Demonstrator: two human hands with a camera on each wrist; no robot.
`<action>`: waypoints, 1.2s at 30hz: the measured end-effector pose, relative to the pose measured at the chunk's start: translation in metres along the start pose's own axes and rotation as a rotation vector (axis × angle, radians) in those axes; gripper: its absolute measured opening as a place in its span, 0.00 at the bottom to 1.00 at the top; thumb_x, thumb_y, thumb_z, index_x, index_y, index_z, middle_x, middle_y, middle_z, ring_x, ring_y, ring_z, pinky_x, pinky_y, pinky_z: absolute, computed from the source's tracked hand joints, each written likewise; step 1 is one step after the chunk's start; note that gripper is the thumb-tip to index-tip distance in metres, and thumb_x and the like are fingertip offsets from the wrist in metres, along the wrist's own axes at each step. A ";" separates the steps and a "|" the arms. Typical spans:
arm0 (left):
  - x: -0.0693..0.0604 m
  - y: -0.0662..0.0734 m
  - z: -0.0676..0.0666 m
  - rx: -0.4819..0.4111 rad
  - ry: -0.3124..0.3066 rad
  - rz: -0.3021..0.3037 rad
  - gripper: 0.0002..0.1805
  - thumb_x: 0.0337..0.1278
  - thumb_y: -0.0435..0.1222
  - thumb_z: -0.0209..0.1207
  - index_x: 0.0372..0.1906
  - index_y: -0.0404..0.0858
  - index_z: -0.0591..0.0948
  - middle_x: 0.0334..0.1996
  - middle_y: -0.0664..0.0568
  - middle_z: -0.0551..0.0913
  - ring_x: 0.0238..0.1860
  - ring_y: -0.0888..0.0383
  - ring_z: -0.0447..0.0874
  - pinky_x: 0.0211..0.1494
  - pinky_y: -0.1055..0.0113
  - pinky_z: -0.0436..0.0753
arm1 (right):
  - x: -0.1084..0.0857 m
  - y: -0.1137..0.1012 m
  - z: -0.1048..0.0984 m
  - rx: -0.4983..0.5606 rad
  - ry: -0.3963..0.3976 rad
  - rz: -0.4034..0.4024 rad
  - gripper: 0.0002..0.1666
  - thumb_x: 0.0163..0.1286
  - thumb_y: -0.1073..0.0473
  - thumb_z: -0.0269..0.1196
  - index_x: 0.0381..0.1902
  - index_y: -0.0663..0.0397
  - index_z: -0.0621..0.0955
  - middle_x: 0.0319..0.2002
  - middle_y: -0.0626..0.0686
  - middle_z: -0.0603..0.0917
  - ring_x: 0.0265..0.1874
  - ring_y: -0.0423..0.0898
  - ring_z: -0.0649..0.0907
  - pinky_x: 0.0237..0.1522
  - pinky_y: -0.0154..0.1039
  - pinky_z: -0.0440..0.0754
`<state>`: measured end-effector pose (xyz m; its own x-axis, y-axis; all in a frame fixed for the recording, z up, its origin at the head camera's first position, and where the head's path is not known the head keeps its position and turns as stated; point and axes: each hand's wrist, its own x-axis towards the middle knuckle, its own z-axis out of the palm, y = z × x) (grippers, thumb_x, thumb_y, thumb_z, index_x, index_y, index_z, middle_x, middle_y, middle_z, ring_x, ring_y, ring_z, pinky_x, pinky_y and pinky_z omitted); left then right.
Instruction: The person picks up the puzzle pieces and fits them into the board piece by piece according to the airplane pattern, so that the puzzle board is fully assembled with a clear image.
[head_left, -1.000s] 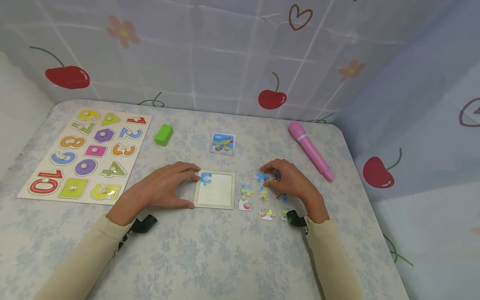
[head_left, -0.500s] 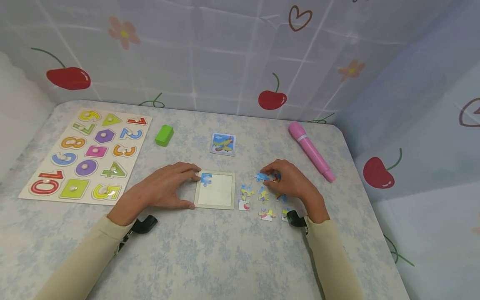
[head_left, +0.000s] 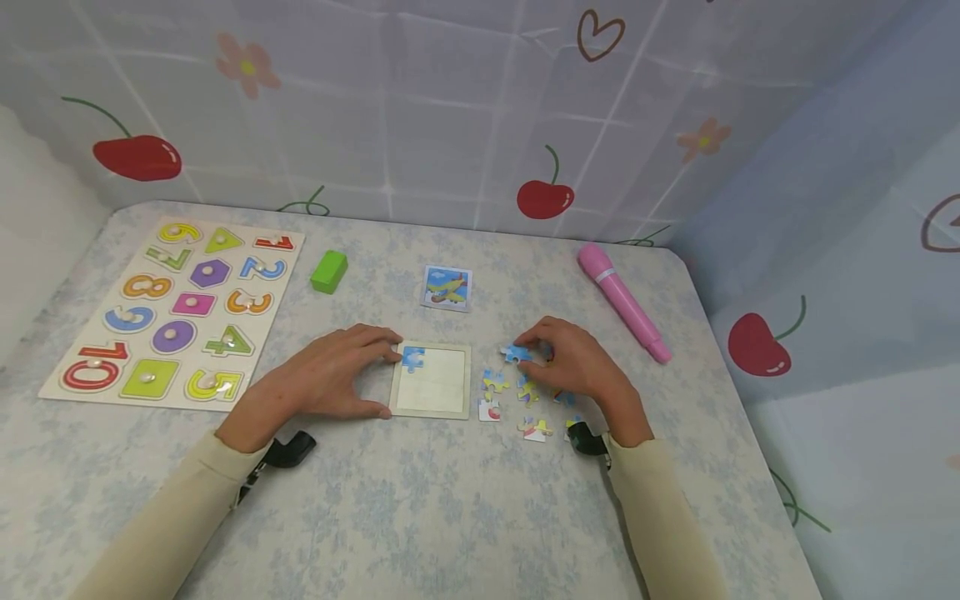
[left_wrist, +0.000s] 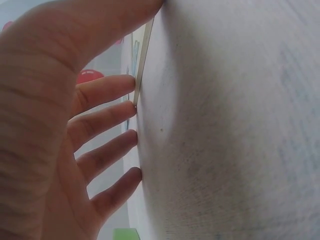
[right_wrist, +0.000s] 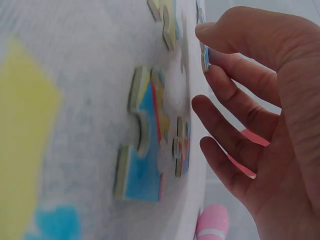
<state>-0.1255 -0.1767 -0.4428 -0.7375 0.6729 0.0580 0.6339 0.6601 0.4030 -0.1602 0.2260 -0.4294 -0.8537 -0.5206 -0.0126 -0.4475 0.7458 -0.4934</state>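
My left hand (head_left: 330, 375) lies at the left edge of the square puzzle frame (head_left: 430, 414), fingertips and thumb touching its rim. A blue piece (head_left: 412, 359) sits in the frame's upper left corner. Between thumb and fingers my right hand (head_left: 573, 358) pinches a light blue puzzle piece (head_left: 515, 353); the right wrist view shows this piece (right_wrist: 205, 57) raised off the table. Several loose pieces, among them a red and white one (head_left: 489, 409), lie right of the frame, some partly hidden by the right hand. In the left wrist view, the left hand's fingers (left_wrist: 107, 92) are spread.
A picture card with an airplane (head_left: 447, 288) lies behind the frame. Farther left are a green block (head_left: 328, 272) and a number board (head_left: 247, 342). A pink microphone-shaped toy (head_left: 626, 308) lies at the right rear. Patterned cloth (head_left: 450, 108) hangs behind the table.
My right hand has shifted slightly left with the light blue piece, which now stands nearer the frame. My left hand stays at the frame's edge.
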 end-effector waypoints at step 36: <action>0.003 -0.001 0.001 -0.012 -0.003 -0.003 0.41 0.48 0.58 0.80 0.64 0.40 0.86 0.72 0.49 0.77 0.73 0.46 0.74 0.71 0.43 0.76 | 0.044 -0.065 0.023 -0.100 -0.074 -0.172 0.16 0.72 0.53 0.73 0.56 0.47 0.91 0.52 0.46 0.88 0.50 0.46 0.86 0.56 0.47 0.83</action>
<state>-0.1276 -0.1751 -0.4436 -0.7386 0.6719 0.0545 0.6290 0.6578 0.4143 -0.1630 0.1451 -0.4179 -0.7421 -0.6703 -0.0016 -0.6122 0.6788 -0.4055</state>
